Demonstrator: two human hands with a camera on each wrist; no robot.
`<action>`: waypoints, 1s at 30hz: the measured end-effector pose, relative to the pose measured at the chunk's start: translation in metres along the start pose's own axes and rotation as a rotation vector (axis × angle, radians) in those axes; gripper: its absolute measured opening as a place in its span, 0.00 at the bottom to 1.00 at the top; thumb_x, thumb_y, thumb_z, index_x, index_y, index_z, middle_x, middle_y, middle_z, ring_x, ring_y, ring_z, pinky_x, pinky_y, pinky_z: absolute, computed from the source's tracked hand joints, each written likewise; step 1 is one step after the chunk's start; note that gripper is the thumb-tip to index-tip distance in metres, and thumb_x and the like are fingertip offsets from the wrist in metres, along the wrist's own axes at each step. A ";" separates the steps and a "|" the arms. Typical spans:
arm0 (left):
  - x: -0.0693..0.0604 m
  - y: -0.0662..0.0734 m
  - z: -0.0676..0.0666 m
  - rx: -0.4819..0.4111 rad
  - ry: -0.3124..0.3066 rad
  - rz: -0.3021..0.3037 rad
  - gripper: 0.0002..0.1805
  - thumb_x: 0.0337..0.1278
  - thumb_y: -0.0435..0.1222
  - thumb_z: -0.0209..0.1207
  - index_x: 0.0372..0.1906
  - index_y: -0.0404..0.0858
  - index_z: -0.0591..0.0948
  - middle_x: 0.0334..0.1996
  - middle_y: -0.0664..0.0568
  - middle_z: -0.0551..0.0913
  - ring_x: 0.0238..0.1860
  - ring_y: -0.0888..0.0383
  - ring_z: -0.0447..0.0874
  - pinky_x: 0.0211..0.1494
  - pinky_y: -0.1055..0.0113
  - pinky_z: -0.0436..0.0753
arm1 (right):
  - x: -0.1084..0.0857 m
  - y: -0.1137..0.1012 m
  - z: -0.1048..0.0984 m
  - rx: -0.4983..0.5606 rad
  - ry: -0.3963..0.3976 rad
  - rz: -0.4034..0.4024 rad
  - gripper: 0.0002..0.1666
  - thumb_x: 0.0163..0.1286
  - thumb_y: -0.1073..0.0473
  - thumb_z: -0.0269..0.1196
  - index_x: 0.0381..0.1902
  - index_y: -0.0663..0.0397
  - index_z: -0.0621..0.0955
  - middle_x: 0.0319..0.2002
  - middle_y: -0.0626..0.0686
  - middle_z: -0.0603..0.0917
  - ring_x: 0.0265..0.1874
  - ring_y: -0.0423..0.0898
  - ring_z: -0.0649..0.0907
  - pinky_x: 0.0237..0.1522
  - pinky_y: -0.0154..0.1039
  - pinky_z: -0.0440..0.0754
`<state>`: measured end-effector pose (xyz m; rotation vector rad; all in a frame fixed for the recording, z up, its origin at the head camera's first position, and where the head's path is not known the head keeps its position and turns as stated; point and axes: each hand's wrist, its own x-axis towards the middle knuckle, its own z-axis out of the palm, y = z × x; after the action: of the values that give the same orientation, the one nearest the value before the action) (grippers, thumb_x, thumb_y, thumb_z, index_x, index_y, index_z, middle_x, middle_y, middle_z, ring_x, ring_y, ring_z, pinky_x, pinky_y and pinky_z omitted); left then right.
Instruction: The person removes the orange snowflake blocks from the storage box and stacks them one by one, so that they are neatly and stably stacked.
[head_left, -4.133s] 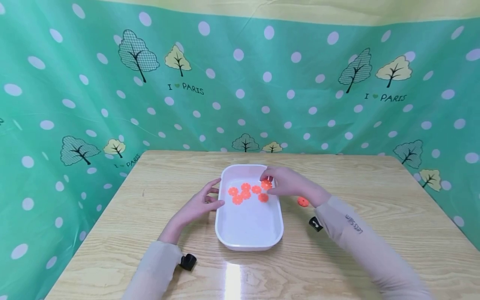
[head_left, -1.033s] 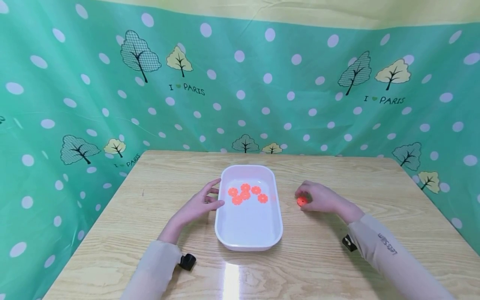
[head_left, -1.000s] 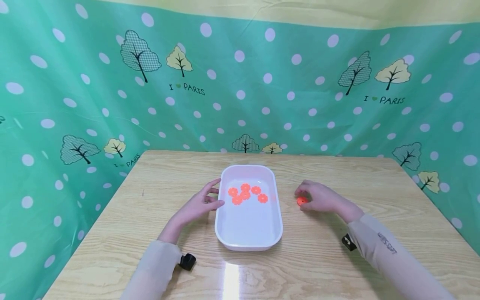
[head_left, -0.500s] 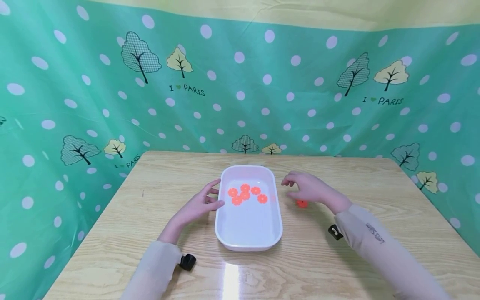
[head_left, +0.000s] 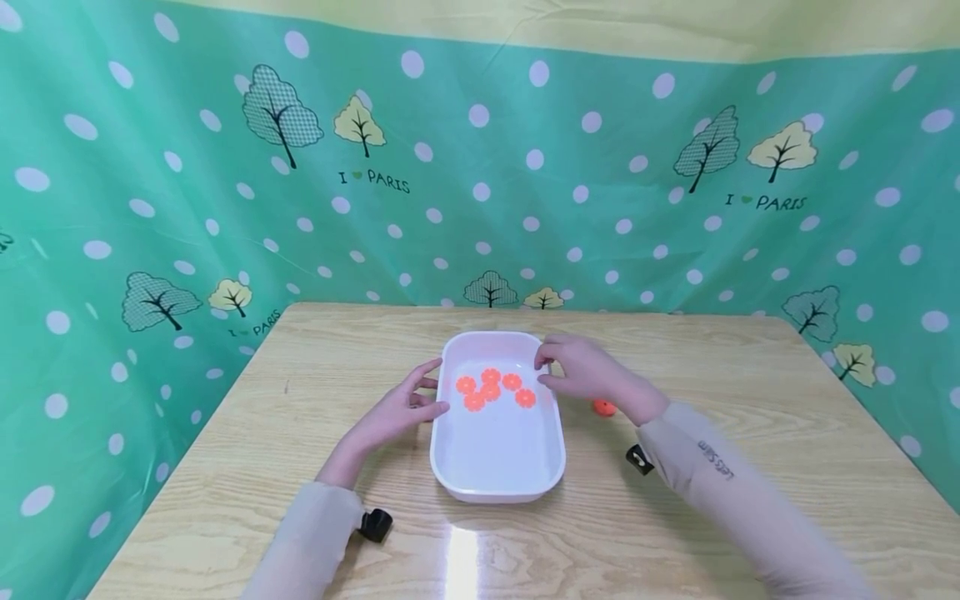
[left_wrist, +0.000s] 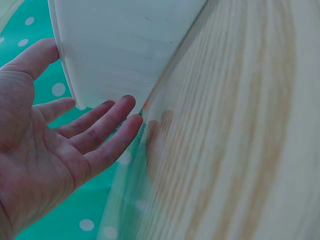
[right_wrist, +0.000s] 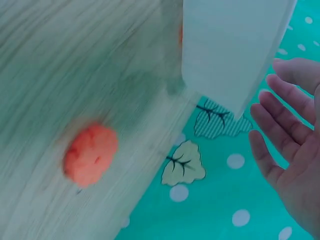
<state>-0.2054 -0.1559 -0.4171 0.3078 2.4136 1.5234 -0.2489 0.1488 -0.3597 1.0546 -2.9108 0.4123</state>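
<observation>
A white rectangular tray (head_left: 495,458) stands mid-table, with several orange flower-shaped pieces (head_left: 490,390) lying flat towards its far half. Against the tray's left side rests my left hand (head_left: 393,408), thumb at the rim and fingers extended along the outer wall. My right hand (head_left: 581,367) is at the far right rim, fingertips just over the inside. Nothing shows between its loosely bent fingers, which the right wrist view shows spread apart (right_wrist: 295,125). On the table to the right lies an orange piece (head_left: 603,407), partly covered by the right forearm in the head view.
The wooden table (head_left: 337,333) reaches back to a green dotted curtain (head_left: 480,225). A black wrist strap (head_left: 377,525) sits on the left wrist, another black strap (head_left: 640,458) on the right.
About four seconds ago my right hand held an orange piece over the tray. A second ago it was at the orange piece on the table; it has since moved left, without one. Left hand unchanged.
</observation>
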 end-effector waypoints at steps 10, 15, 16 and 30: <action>-0.001 0.000 0.001 -0.002 0.006 -0.009 0.39 0.53 0.45 0.61 0.68 0.58 0.54 0.58 0.47 0.68 0.50 0.52 0.75 0.51 0.56 0.77 | 0.017 -0.014 0.013 -0.037 -0.101 -0.066 0.13 0.58 0.56 0.63 0.41 0.52 0.81 0.38 0.48 0.82 0.38 0.43 0.78 0.50 0.45 0.70; 0.001 -0.002 0.001 -0.002 0.002 -0.009 0.40 0.53 0.45 0.61 0.69 0.58 0.53 0.59 0.47 0.68 0.51 0.51 0.74 0.52 0.54 0.76 | 0.021 -0.018 0.019 -0.069 -0.152 -0.085 0.12 0.56 0.57 0.64 0.39 0.51 0.82 0.36 0.46 0.81 0.36 0.41 0.78 0.48 0.45 0.69; 0.001 -0.002 0.001 -0.002 0.002 -0.010 0.40 0.53 0.45 0.61 0.69 0.57 0.53 0.59 0.47 0.68 0.51 0.51 0.74 0.52 0.54 0.76 | 0.022 -0.019 0.020 -0.077 -0.167 -0.084 0.12 0.55 0.57 0.64 0.39 0.50 0.82 0.36 0.46 0.81 0.36 0.41 0.77 0.48 0.45 0.69; 0.000 0.001 0.000 0.011 0.006 -0.001 0.40 0.53 0.46 0.61 0.68 0.58 0.54 0.58 0.48 0.69 0.49 0.53 0.76 0.51 0.56 0.76 | 0.034 -0.025 0.030 -0.223 -0.321 0.037 0.13 0.50 0.58 0.67 0.36 0.42 0.81 0.27 0.40 0.77 0.30 0.39 0.73 0.57 0.46 0.64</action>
<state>-0.2051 -0.1555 -0.4158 0.3047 2.4270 1.5133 -0.2569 0.1020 -0.3786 1.1262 -3.1550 -0.0919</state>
